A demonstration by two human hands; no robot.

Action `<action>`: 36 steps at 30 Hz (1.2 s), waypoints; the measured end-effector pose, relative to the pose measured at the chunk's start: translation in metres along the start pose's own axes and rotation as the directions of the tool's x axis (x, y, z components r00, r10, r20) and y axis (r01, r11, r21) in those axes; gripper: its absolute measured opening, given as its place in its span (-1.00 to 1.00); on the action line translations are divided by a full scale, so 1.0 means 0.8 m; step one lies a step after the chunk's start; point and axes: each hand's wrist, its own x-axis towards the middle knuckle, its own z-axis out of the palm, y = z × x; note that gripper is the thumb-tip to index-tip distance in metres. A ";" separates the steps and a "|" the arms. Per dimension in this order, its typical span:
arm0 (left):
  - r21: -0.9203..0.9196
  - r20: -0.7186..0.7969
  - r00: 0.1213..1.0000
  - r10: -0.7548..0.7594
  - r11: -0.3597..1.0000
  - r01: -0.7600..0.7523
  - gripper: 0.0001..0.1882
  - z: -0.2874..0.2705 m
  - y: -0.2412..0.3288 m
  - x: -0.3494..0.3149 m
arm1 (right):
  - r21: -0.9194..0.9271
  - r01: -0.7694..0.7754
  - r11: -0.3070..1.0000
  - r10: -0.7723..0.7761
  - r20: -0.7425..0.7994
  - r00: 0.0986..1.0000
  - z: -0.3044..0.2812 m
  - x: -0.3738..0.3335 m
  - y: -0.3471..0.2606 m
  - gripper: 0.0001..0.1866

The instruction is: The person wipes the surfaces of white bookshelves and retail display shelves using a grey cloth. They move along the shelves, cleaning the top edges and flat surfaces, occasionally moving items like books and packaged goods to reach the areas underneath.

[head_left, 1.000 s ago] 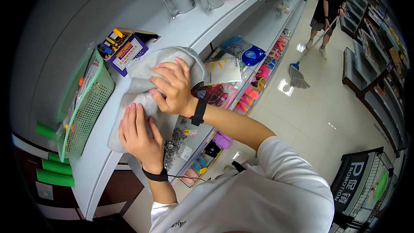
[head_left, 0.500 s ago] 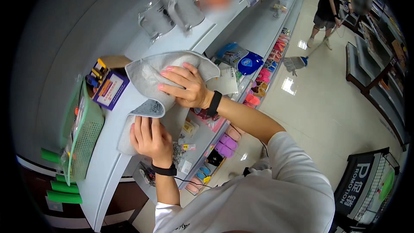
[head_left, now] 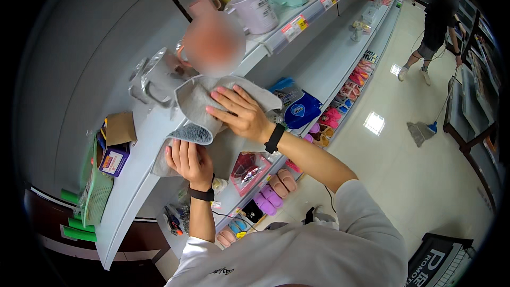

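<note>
A light grey cleaning cloth (head_left: 197,101) with a darker fuzzy side lies folded over the front edge of the upper shelf (head_left: 143,167). My right hand (head_left: 243,115) grips its upper part, fingers stretched across the fabric and thumb hidden. Lower down, my left hand (head_left: 190,163) is closed on the cloth's lower fold by the shelf edge, with its fingers bent. Clear glass-like mugs (head_left: 162,77) in plastic wrap stand just behind the cloth, beside an orange mug (head_left: 212,42) that is blurred.
Left along the shelf sit a purple box (head_left: 114,160) and a green basket (head_left: 99,199). Pastel mugs (head_left: 255,13) line the far end. Below are a blue package (head_left: 303,107) and rows of slippers (head_left: 268,199). A person (head_left: 433,32) with a mop (head_left: 423,133) stands in the aisle.
My view has shifted toward the far end of the shelf. Both hands and the cloth have moved along the shelf, nearer the mugs. The person with the mop has moved right.
</note>
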 end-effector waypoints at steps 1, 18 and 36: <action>-0.024 0.017 1.000 -0.004 1.000 0.005 -0.66 0.012 0.012 0.005 | -0.028 -0.025 0.999 0.024 -0.012 1.000 -0.006 -0.004 0.017 -0.52; -0.387 0.241 0.950 -0.200 0.877 0.283 -0.59 0.122 0.203 -0.024 | 0.235 -0.437 0.868 0.422 0.114 0.899 -0.107 -0.123 0.066 -0.66; -0.596 0.596 0.800 -0.059 0.635 0.491 -0.51 0.422 0.478 0.000 | -0.102 -0.896 0.432 0.853 0.368 0.369 -0.236 -0.335 0.370 -0.78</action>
